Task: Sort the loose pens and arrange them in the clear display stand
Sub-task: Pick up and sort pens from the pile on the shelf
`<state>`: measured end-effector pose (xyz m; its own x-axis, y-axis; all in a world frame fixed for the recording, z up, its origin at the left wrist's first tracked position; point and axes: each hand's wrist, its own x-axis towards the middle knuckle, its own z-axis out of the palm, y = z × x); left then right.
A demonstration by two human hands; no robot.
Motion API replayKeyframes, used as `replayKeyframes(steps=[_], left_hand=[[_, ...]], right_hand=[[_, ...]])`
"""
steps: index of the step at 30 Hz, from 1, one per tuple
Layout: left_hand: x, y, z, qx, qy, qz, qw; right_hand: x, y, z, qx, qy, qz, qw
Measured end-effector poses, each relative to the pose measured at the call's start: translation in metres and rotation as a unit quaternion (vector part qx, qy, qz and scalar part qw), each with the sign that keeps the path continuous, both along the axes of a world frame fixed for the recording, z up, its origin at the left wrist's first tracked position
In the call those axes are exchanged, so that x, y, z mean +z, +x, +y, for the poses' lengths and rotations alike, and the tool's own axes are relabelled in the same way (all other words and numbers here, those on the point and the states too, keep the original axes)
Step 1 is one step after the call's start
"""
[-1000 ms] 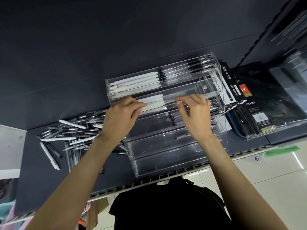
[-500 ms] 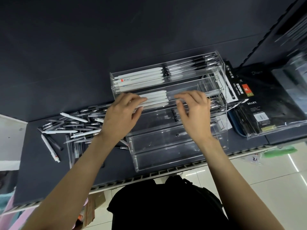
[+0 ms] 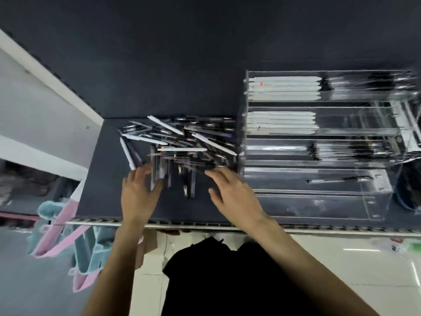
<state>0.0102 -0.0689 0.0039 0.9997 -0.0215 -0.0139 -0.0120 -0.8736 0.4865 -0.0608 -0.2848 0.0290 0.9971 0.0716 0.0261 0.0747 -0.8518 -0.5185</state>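
Two hands, left hand (image 3: 139, 192) and right hand (image 3: 232, 195), fingers spread and empty, reach toward loose pens (image 3: 180, 144) at nine o'clock of the clear display stand (image 3: 319, 201); next, likely grasping a matching batch.

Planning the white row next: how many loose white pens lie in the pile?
5 white pens: one at the top, one upper left, one far left, one flat in the middle, one slanting beside the stand. More may lie buried.

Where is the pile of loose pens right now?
In the head view the pile of loose pens lies left of centre on the dark shelf, directly left of the clear display stand, with both hands reaching into its near edge.
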Motion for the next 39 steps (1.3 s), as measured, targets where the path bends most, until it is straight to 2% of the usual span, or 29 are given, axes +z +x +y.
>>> replayKeyframes(steps=[2,4,8,12,18,22,28,34,39], left_hand=[[-0.011,0.007,0.024,0.021,0.014,0.054,0.998],[-0.014,0.015,0.034,0.028,-0.002,0.074,0.997],[-0.020,0.033,0.032,0.000,-0.023,0.095,0.995],[-0.024,0.044,0.027,-0.032,-0.020,0.087,0.995],[-0.028,0.044,0.029,-0.053,0.011,0.108,0.993],[-0.025,0.039,0.020,-0.068,0.034,0.126,0.989],[-0.022,0.035,0.027,-0.050,0.025,0.166,0.984],[-0.019,0.035,0.021,0.002,0.026,0.112,0.993],[-0.017,0.041,0.022,0.010,-0.002,0.166,0.986]], right_hand=[[-0.019,0.016,0.016,0.005,-0.115,0.022,0.993],[-0.033,0.034,0.026,-0.010,-0.200,0.029,0.979],[-0.049,0.058,0.035,-0.042,-0.283,0.055,0.956],[-0.050,0.062,0.042,-0.032,-0.334,0.082,0.938],[-0.047,0.063,0.044,0.000,-0.293,0.121,0.948],[-0.039,0.065,0.050,0.000,-0.305,0.137,0.943],[-0.037,0.061,0.053,-0.019,-0.293,0.133,0.947],[-0.031,0.065,0.052,-0.008,-0.264,0.122,0.957],[-0.026,0.072,0.054,0.008,-0.266,0.121,0.956]])
